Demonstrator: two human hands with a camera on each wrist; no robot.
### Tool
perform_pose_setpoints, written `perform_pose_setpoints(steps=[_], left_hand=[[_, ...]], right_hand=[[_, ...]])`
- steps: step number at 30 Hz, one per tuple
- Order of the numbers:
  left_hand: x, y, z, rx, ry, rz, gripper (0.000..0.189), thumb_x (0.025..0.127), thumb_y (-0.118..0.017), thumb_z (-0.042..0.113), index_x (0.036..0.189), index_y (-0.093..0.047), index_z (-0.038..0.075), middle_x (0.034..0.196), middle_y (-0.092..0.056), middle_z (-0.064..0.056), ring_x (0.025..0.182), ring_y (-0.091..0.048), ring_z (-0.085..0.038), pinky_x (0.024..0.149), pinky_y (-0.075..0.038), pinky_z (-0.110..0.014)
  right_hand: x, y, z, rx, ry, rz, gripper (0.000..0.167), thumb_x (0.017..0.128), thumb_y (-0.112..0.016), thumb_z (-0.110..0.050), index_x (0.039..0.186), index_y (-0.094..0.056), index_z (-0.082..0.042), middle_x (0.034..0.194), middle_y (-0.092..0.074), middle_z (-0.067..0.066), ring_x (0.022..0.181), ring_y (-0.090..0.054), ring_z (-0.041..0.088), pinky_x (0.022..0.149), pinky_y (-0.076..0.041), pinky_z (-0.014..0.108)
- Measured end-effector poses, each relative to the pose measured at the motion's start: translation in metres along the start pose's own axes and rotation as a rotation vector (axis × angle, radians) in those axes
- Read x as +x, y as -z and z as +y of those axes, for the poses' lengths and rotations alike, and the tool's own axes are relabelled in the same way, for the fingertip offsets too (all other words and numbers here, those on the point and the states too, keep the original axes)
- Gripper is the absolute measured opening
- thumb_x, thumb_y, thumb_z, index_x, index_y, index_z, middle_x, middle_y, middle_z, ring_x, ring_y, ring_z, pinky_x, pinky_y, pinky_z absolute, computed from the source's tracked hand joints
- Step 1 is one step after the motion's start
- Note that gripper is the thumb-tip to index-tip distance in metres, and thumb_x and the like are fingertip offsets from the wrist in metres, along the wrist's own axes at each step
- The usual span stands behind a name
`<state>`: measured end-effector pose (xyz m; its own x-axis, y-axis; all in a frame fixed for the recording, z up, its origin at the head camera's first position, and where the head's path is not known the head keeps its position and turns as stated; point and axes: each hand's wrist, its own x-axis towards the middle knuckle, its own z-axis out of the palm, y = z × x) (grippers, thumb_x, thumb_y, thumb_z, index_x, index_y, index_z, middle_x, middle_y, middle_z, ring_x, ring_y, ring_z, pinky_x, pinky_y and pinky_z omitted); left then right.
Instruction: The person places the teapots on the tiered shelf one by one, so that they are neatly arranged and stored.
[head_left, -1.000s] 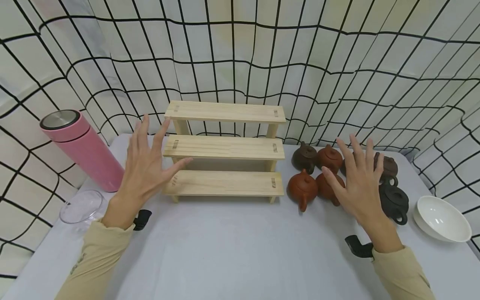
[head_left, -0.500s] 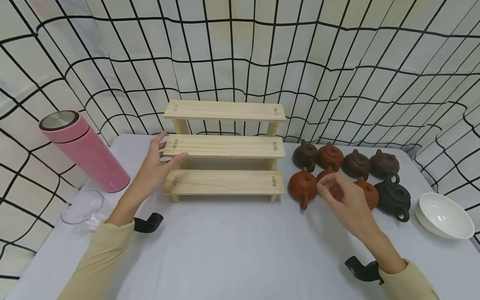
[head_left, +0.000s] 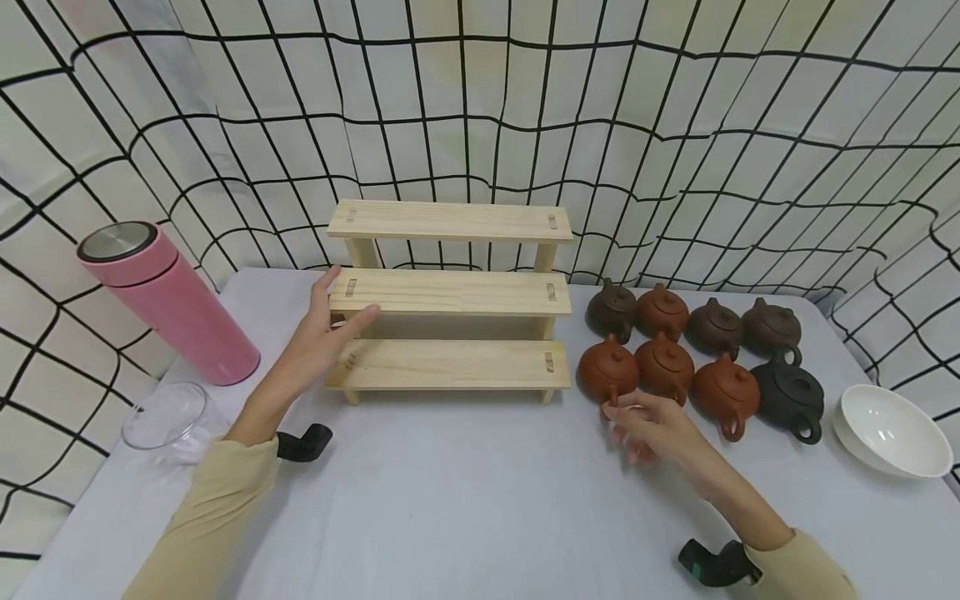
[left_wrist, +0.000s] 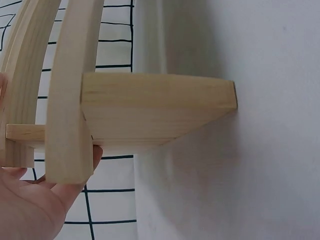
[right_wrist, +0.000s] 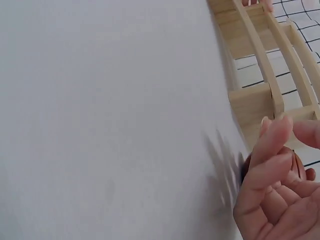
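Note:
A three-tier wooden display stand (head_left: 450,292) stands in the middle of the head view. At the left end of its middle shelf, my left hand (head_left: 318,346) grips the wood, thumb at the front edge and fingers behind. The left wrist view shows this hand (left_wrist: 35,207) against the wood. My right hand (head_left: 660,429) is at the orange-brown teapot (head_left: 606,369) in the front row, nearest the stand. Its fingertips are at the handle; whether they pinch it is unclear. In the right wrist view, the hand (right_wrist: 275,190) has bent fingers and partly covers a teapot.
Several small teapots stand in two rows, including a reddish one (head_left: 664,367), an orange one (head_left: 726,392) and a black one (head_left: 787,396). A white bowl (head_left: 891,431) is at far right. On the left are a pink thermos (head_left: 180,308) and a clear dish (head_left: 165,415). Black netting surrounds the table.
My left hand went from hovering beside the stand to gripping its middle shelf. My right hand came down over the teapots, then moved left and nearer to the front-left teapot's handle.

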<state>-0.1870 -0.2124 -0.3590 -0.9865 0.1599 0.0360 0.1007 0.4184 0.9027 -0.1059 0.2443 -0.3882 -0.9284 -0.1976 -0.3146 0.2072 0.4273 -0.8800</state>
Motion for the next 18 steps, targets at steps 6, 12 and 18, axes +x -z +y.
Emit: perform_pose_setpoints(steps=[6, 12, 18], left_hand=[[0.0014, 0.0015, -0.0046, 0.012, -0.009, 0.011, 0.085, 0.11, -0.047, 0.044, 0.168, 0.012, 0.021, 0.173, -0.005, -0.021, 0.158, -0.01, -0.036, 0.125, -0.008, -0.061], [0.0039, 0.0018, -0.0039, -0.02, -0.011, -0.003, 0.083, 0.111, -0.045, 0.043, 0.167, 0.012, 0.021, 0.174, 0.003, -0.015, 0.159, -0.005, -0.033, 0.126, -0.007, -0.059], [0.0021, 0.0026, -0.0034, -0.039, 0.003, -0.012, 0.084, 0.111, -0.045, 0.045, 0.167, 0.014, 0.022, 0.174, 0.007, -0.012, 0.159, -0.001, -0.031, 0.125, -0.005, -0.059]], right_hand=[[0.0037, -0.005, 0.0037, 0.135, 0.006, -0.119, 0.046, 0.112, -0.051, -0.032, 0.133, -0.058, 0.009, 0.09, -0.073, 0.006, 0.065, -0.063, 0.012, 0.058, -0.052, 0.025], [0.0049, -0.0082, 0.0057, 0.151, -0.011, -0.094, 0.05, 0.113, -0.045, -0.041, 0.125, -0.059, 0.006, 0.09, -0.073, 0.007, 0.064, -0.063, 0.013, 0.056, -0.052, 0.026], [0.0056, -0.0113, 0.0048, 0.187, -0.019, -0.078, 0.048, 0.113, -0.045, -0.041, 0.121, -0.059, 0.004, 0.09, -0.072, 0.006, 0.062, -0.062, 0.012, 0.053, -0.051, 0.025]])
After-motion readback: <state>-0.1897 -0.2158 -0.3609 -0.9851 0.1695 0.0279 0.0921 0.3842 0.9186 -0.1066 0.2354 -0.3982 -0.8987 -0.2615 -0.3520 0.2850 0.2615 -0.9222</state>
